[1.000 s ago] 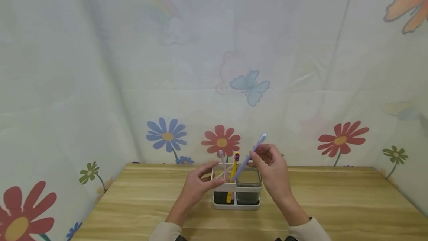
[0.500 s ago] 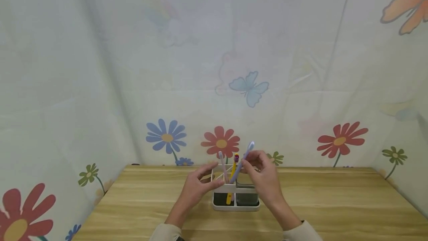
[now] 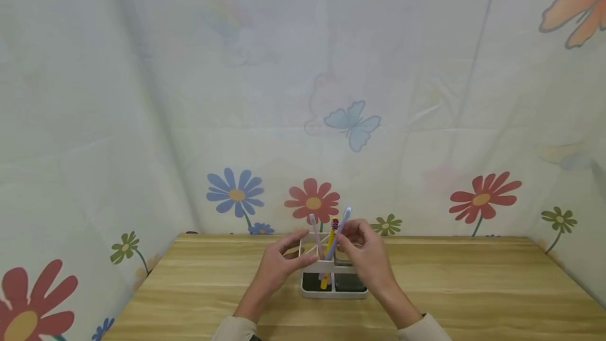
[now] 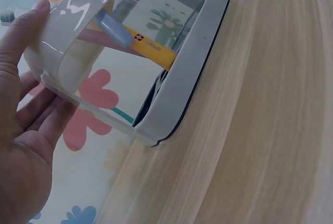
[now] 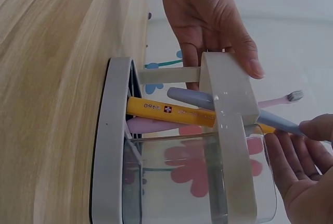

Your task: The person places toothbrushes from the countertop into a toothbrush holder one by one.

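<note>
A white toothbrush holder (image 3: 318, 267) stands on the table, its upper frame divided into compartments. My left hand (image 3: 278, 259) grips the frame's left side, thumb in front and fingers behind. My right hand (image 3: 371, 259) pinches a lavender toothbrush (image 3: 343, 225), bristle end up, between thumb and fingers. Its handle slants down through the left part of the frame; the handle end (image 5: 190, 98) shows just below the frame, above the base, in the right wrist view. A yellow toothbrush (image 5: 161, 110) and a pink toothbrush (image 3: 315, 236) lean in that same part, their lower ends at the base.
A clear cup (image 5: 174, 182) sits in the holder's right half, beside the toothbrushes. The holder's base (image 4: 192, 62) rests on the wood-grain table (image 3: 213, 288). Behind hangs a pale curtain (image 3: 265, 120) printed with flowers and butterflies.
My right hand has moved left and down with the lavender toothbrush, which now stands steeper and lower inside the frame. The left hand keeps its place on the holder.
</note>
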Available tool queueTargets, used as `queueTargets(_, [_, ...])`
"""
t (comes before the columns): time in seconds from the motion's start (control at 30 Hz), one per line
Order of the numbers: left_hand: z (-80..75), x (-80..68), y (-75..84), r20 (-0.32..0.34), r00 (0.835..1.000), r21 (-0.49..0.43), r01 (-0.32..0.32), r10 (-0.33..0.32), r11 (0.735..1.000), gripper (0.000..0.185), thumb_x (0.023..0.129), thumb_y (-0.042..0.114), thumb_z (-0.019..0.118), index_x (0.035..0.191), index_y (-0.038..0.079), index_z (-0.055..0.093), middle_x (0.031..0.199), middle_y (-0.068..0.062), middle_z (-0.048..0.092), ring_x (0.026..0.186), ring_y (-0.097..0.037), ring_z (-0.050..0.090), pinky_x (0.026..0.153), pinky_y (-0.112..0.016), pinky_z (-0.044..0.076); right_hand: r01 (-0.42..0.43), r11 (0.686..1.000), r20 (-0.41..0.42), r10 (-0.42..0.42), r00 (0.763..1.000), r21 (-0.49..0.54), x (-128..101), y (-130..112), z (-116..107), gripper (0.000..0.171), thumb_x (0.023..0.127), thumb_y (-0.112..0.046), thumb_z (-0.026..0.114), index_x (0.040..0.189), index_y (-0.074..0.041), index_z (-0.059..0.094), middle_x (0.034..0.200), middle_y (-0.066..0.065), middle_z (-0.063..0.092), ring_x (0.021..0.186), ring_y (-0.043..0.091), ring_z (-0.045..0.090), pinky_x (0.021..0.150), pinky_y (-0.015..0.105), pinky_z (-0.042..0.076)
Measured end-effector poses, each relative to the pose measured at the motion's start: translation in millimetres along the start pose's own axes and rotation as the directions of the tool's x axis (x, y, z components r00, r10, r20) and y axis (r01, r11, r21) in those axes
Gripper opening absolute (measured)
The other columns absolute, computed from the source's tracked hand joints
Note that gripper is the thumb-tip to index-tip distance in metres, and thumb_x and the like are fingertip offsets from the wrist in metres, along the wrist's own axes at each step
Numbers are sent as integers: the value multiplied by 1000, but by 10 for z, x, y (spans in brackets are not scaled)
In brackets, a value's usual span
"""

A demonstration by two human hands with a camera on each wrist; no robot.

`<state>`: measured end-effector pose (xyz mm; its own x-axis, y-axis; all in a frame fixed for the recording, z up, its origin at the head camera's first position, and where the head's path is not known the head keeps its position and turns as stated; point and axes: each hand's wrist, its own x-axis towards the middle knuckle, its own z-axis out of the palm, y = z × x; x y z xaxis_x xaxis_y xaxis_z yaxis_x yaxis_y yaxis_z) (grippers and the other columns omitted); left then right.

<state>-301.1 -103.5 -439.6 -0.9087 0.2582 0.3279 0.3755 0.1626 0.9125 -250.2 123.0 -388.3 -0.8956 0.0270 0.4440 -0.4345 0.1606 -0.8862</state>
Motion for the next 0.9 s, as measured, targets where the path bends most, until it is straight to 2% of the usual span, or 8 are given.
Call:
queueTargets(0.27, [-2,-2,6,1,1000,2,-3,3,1000,62,90,29,89,146,14,66,151,-7,60,136,-35,58,106,-38,55,-2,1000,27,2,1000,-18,2,25,14,18,99,2,72,115,2,64,102,12,68,94,39,70,83,45,65])
queueTargets(0.63, [4,10,-7,-3,1000,-10,-20,20,1000,61,91,25,88,145,9,66,149,-12,61,135,-38,58,106,-42,55,17,999,35,-16,999,-47,2,13,19,17,95,4,76,110,2,67,96,9,69,86,21,70,76,28,64])
queueTargets(0.9, [8,8,-14,-9,1000,-51,-19,18,999,61,89,19,89,144,7,66,148,-12,62,135,-37,58,106,-39,55,34,988,57,-26,998,-149,2,26,32,14,94,1,79,105,-3,71,91,2,70,83,15,68,77,26,61])
